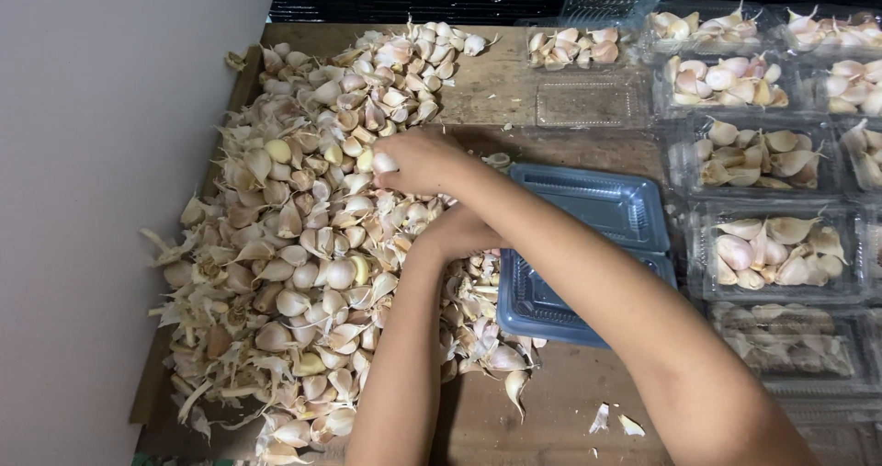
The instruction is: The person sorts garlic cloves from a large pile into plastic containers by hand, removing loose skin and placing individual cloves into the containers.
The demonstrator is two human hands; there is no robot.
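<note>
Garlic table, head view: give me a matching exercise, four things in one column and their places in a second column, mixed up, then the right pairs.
Things:
1. Garlic pile
2. Blue tray
3. Filled clear boxes
4. Right hand

Places:
A. In rows along the right side of the table
B. Over the pile, pinching a clove
C. Spread over the left half of the table
D. Open at the middle of the table, partly behind the right forearm

Pairs: 1-C, 2-D, 3-A, 4-B
</note>
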